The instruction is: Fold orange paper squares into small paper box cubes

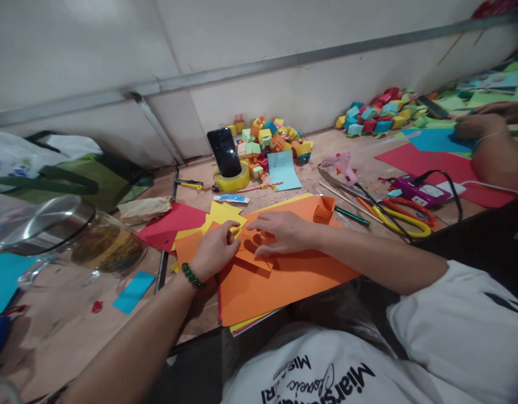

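Occupying the middle of the near edge of our desk (pixel 82 339), one stack of coloured paper (pixel 280 294), orange uppermost, with yellow and pale edges showing below. Upon it, a folded orange piece (pixel 259 264), lying between and under our two hands. Left hand (pixel 214 247), one, wearing a green bead bracelet (pixel 193 276), fingers curled toward the piece; whether they pinch it we cannot tell. Right hand (pixel 280 231), one, fingers bent and spread over the piece, thumb apart from the rest. Near the stack's far right corner we count one small orange box (pixel 324 209); just beside it, a green pen (pixel 352 216). By the far left corner, yellow slips (pixel 221 212) and a red sheet (pixel 175 227). Toward the desk's far edge: a phone (pixel 225 151) propped on a yellow tape roll (pixel 237 179), a heap of paper cubes (pixel 265 139), and a light blue sheet (pixel 285 170). Toward the right edge: a pink glue gun (pixel 345 167), scissors with yellow and orange handles (pixel 399 223), and a purple power strip (pixel 421 191); beyond these, another person's hands (pixel 480 128) near a blue sheet (pixel 435 140). On the left side of the desk, one lidded glass jug (pixel 105 247) and a blue slip (pixel 135 292).
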Tool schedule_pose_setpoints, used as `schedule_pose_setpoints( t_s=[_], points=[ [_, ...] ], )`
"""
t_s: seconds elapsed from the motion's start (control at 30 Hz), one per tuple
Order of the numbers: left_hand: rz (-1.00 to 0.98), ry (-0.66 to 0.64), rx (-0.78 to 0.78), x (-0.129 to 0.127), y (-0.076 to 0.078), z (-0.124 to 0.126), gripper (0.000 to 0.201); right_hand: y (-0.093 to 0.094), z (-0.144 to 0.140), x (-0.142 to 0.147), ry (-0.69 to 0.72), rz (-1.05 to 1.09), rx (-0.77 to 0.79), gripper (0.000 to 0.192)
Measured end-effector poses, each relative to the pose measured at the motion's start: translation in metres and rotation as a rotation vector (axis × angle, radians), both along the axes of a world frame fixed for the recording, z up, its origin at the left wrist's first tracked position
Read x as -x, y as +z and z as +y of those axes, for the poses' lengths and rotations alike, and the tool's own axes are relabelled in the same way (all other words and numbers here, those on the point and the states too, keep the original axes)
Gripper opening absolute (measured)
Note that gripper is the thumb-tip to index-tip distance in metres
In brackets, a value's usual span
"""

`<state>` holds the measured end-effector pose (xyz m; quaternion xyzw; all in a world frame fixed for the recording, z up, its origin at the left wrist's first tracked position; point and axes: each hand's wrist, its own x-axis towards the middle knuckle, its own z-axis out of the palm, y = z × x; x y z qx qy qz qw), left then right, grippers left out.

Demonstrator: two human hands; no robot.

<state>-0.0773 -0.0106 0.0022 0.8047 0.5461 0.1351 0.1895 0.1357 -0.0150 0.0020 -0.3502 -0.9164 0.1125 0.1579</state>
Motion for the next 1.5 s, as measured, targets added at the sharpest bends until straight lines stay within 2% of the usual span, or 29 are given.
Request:
schedule_pose_setpoints(
  t_s=[0.07,0.23,0.4,0.47,0.53,0.7,0.77,0.87,0.97,1.07,1.2,1.27,1.37,1.43,1.5],
  points=[
    [0.045,-0.005,-0.033,-0.003,0.001,-0.004,0.027,0.005,-0.006,0.0,0.014,-0.085,-0.01,0.048],
    [-0.013,-0.106,-0.066,-0.003,0.001,-0.006,0.006,0.004,-0.001,-0.004,-0.056,-0.111,-0.024,0.034],
    [-0.16,-0.247,-0.112,-0.002,0.005,-0.008,0.03,-0.001,0.014,-0.014,-0.116,0.008,0.007,0.034],
    [-0.258,-0.226,-0.161,-0.002,0.006,-0.009,0.05,0.001,0.017,-0.017,-0.141,0.049,0.065,0.038],
    [-0.315,-0.203,-0.204,-0.002,0.005,-0.009,0.058,0.002,0.019,-0.019,-0.161,0.064,0.118,0.041],
    [-0.285,-0.335,-0.142,-0.001,-0.006,-0.009,0.042,-0.002,0.025,-0.019,-0.147,0.115,0.149,0.039],
    [-0.28,-0.309,-0.117,-0.004,-0.011,-0.007,0.032,-0.005,0.028,-0.019,-0.116,0.174,0.123,0.034],
    [-0.304,-0.226,-0.044,-0.008,-0.016,-0.004,0.023,-0.006,0.031,-0.023,-0.097,0.359,-0.007,0.02],
    [-0.263,-0.198,-0.03,-0.013,-0.016,-0.001,0.019,0.002,0.029,-0.031,-0.091,0.451,-0.069,0.024],
    [-0.117,-0.189,-0.074,-0.015,-0.013,-0.003,0.017,0.008,0.024,-0.034,-0.013,0.309,-0.133,0.025],
    [0.095,-0.153,-0.218,-0.019,-0.007,-0.011,0.025,0.008,0.016,-0.027,0.079,0.027,-0.354,0.009],
    [0.182,-0.166,-0.285,-0.019,-0.003,-0.015,0.026,0.006,0.013,-0.021,0.174,-0.131,-0.381,0.013],
    [0.267,-0.339,-0.327,-0.018,0.002,-0.019,0.022,-0.001,0.008,-0.015,0.297,-0.302,-0.379,0.015],
    [0.336,-0.483,-0.334,-0.017,0.006,-0.022,0.027,-0.008,0.006,-0.016,0.301,-0.36,-0.379,0.015],
    [0.387,-0.552,-0.335,-0.016,0.01,-0.026,0.027,-0.016,0.003,-0.023,0.257,-0.391,-0.366,0.015]
  ],
)
